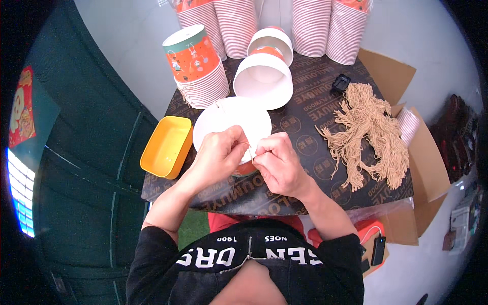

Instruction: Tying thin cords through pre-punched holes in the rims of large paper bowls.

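Note:
In front of me a paper bucket (231,118) stands on the table with its white inside facing up. A small bit of cord shows at its far rim. Over its near side my left hand (222,151) and my right hand (282,165) meet, thumbs and fingers pinched. Between the fingertips runs a thin light strand, apparently cord, at the bucket's near rim; the fingers partly cover it. To the right lies a loose heap of beige cords (367,134). A yellow plastic tub (165,147) sits to the left of the bucket.
Behind the tub rises a stack of orange printed paper buckets (195,68). Two buckets (263,84) lie on their sides at the back, with tall wrapped stacks (310,28) behind them. A small black object (340,83) is near the cords. An open cardboard box (427,157) adjoins the table's right edge.

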A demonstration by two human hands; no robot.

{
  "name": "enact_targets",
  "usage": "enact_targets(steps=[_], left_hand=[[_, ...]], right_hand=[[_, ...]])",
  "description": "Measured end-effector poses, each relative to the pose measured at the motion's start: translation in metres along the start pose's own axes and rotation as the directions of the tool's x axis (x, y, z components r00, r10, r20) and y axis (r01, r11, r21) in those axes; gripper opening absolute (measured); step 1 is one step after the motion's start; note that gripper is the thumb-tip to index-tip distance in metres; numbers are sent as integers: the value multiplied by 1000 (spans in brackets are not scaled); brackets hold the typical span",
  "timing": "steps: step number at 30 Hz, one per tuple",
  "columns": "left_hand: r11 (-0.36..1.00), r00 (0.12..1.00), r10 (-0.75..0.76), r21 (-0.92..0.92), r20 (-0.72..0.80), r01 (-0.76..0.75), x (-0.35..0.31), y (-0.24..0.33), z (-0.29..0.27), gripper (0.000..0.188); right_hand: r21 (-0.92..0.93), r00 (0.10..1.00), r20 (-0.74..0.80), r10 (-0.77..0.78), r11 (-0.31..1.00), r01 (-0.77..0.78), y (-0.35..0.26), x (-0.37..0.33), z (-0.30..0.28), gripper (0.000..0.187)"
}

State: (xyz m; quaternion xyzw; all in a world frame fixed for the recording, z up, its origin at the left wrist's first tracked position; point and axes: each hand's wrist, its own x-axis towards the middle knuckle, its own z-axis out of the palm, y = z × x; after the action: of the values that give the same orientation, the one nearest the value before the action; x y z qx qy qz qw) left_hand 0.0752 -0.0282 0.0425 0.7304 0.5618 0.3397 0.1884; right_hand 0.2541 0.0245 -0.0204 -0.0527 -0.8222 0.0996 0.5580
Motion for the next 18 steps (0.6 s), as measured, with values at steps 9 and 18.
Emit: enact_targets(steps=[9,18], left_hand=[[993,987,115,3,-112,-115,-11,7,2,6],[986,978,168,32,-121,-165,-14,6,3,6]], right_hand=[[140,977,-30,212,969,-206,-5,-2,1,20],[384,942,-21,335,873,-301,-1,-8,1,16]])
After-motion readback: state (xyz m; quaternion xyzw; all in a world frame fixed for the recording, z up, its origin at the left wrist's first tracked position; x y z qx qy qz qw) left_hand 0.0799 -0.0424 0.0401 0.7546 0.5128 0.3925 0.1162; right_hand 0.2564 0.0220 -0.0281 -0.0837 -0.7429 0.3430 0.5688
